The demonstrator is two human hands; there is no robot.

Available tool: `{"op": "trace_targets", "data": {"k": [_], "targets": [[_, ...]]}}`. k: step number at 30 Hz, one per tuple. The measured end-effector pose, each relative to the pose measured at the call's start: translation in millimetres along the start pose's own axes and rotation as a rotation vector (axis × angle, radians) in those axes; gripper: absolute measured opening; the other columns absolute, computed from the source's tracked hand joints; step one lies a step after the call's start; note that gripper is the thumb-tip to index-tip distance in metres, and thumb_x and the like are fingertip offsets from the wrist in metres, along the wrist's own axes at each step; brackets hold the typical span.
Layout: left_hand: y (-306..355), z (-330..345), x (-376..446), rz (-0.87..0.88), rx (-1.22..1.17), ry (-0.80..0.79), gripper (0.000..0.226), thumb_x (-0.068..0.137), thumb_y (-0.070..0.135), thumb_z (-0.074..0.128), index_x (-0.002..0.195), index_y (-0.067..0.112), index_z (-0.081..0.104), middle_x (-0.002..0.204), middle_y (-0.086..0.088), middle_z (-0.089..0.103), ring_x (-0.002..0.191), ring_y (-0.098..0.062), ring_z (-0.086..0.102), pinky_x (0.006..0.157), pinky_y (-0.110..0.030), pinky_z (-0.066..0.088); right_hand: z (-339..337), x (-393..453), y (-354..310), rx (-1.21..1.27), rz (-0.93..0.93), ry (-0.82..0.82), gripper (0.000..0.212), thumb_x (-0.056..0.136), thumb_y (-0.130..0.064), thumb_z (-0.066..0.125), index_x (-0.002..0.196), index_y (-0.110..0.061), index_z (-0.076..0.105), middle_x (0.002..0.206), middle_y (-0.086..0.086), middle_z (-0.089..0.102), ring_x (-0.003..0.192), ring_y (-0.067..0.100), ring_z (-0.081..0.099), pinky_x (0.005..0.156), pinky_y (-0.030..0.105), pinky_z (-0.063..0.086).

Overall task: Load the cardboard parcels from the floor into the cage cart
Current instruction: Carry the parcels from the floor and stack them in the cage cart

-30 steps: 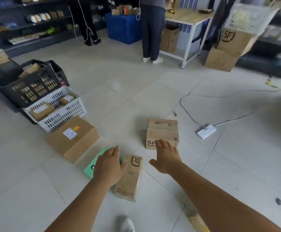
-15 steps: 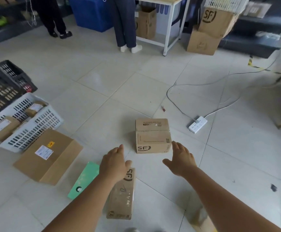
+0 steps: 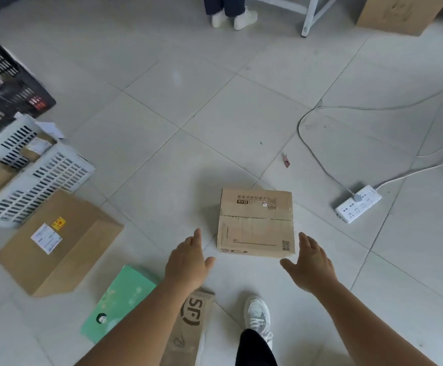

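Both grips, left hand (image 3: 186, 262) and right hand (image 3: 310, 262), hung open with fingers spread, empty. Between and just ahead lay the cardboard parcel (image 3: 256, 223), untouched. Uneven palm pressure might have let it slip.

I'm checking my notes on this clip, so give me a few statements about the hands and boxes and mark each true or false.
1. Both hands, left and right, are open. True.
2. The right hand grips the small box. False: it hovers beside it.
3. A power strip lies on the floor right of the small box. True.
4. The green box sits in the white crate. False: it lies on the floor.
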State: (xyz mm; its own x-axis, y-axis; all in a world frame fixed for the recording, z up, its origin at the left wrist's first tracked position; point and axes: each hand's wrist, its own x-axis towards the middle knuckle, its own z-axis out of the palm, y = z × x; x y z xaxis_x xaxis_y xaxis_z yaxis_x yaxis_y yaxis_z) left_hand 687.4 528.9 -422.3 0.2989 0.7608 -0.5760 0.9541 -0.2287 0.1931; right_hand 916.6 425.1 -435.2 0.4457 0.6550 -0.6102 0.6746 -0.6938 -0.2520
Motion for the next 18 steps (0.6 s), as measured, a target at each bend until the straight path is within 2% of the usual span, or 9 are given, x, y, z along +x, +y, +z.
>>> {"op": "trace_targets", "data": {"k": [8,14,18], "targets": [[16,71,145,-0.125,-0.126,-0.072,0.084,0.092,0.043,0.055,0.154,0.017,0.004,0.153,-0.007,0.032,0.135,-0.026,0.040,0.105,-0.038,0.039,47,154,34,0.060,0.075,-0.084,0.088,0.090,-0.043,0.061,0.154,-0.012,0.009,0.158,0.007,0.023,0.141,0.029,0.030,0.110,0.042,0.031],[10,137,223,-0.190,-0.222,-0.136,0.091,0.090,0.042,0.060,0.154,0.014,0.002,0.155,-0.007,0.027,0.137,-0.026,0.036,0.105,-0.039,0.037,111,227,60,0.107,0.158,-0.161,0.086,0.085,-0.041,0.066,0.150,-0.010,0.018,0.150,0.009,0.034,0.133,0.032,0.039,0.104,0.043,0.039],[3,179,257,-0.231,-0.256,-0.179,0.094,0.084,0.039,0.068,0.151,0.009,0.009,0.151,-0.009,0.032,0.132,-0.029,0.042,0.104,-0.042,0.041,146,257,75,0.139,0.213,-0.184,0.102,0.081,-0.041,0.073,0.151,-0.007,0.006,0.151,0.011,0.031,0.131,0.035,0.042,0.100,0.044,0.042]]}}
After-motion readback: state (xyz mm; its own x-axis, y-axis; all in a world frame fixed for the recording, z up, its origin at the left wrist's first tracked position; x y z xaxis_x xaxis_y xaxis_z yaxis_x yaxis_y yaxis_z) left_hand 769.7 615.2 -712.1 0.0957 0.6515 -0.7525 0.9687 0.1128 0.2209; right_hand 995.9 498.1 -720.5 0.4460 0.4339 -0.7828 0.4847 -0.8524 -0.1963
